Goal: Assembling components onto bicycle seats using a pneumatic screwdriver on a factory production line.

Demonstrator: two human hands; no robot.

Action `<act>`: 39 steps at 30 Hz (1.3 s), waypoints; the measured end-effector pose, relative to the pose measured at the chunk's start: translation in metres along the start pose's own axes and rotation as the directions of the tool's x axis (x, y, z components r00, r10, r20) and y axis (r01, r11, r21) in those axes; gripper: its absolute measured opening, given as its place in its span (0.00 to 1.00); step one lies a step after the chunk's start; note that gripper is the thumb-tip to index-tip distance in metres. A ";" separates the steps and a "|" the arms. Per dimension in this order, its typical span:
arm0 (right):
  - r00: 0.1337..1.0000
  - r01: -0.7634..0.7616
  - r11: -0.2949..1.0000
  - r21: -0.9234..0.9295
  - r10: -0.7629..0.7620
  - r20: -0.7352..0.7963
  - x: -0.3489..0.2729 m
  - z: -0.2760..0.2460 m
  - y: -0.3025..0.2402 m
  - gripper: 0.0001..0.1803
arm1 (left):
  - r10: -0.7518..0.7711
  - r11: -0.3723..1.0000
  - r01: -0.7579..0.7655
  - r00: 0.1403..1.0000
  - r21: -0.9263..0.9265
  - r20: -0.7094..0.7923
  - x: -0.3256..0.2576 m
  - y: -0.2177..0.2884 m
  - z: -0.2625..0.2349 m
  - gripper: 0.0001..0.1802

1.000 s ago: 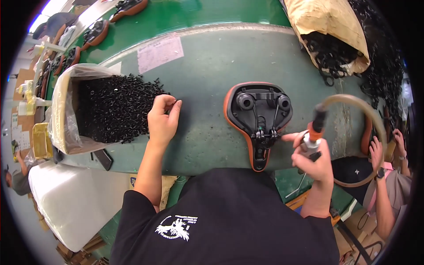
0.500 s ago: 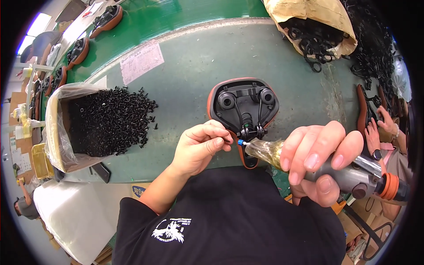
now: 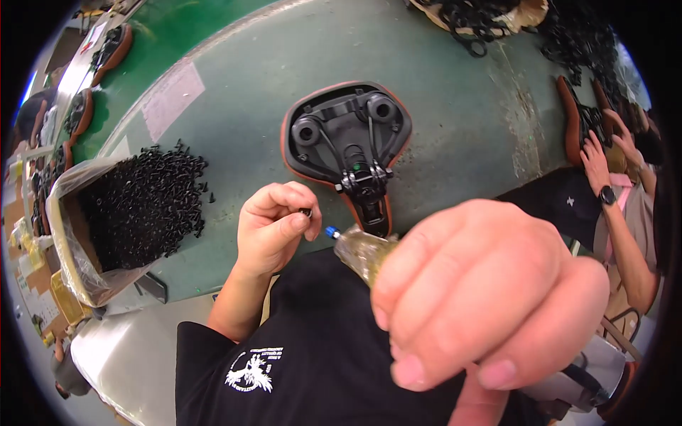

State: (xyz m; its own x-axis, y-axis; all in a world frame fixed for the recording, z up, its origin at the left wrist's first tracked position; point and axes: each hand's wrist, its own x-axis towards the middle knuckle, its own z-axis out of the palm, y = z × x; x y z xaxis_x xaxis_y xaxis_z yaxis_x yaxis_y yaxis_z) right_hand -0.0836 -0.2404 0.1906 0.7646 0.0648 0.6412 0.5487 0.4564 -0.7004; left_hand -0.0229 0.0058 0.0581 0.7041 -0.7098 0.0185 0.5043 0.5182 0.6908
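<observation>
The left hand point(image 3: 273, 227) pinches a small dark piece point(image 3: 305, 211) between thumb and fingers. The right hand point(image 3: 490, 284) is clenched round a driver point(image 3: 361, 254), its blue tip point(image 3: 332, 232) near that piece, not touching. The saddle point(image 3: 348, 135) lies upside down on the table point(image 3: 241, 106), nose toward the near edge. Leftward by that edge, screws point(image 3: 145, 206) spill from a lined box point(image 3: 71, 259).
</observation>
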 end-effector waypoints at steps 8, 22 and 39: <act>0.998 0.022 0.995 -0.099 -0.028 -0.058 -0.019 0.003 -0.001 0.27 | -0.032 0.995 0.030 0.999 0.093 0.025 -0.001 -0.005 0.015 0.11; 0.997 0.081 0.992 -0.097 -0.080 0.016 -0.020 -0.005 0.001 0.18 | -0.315 0.945 0.300 0.942 0.128 0.116 0.020 0.014 0.023 0.10; 0.977 -0.097 0.946 -0.310 0.031 -0.212 0.005 -0.003 0.035 0.15 | 0.633 -0.035 -0.167 0.759 0.985 0.152 0.077 -0.018 -0.015 0.25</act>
State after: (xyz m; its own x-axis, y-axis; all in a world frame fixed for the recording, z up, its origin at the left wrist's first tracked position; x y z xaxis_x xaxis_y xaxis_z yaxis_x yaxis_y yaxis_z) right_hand -0.0592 -0.2265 0.1686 0.8355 -0.1107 0.5382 0.5493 0.1505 -0.8219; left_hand 0.0296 -0.0509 0.0358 0.7780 -0.2829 0.5610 -0.6282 -0.3695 0.6848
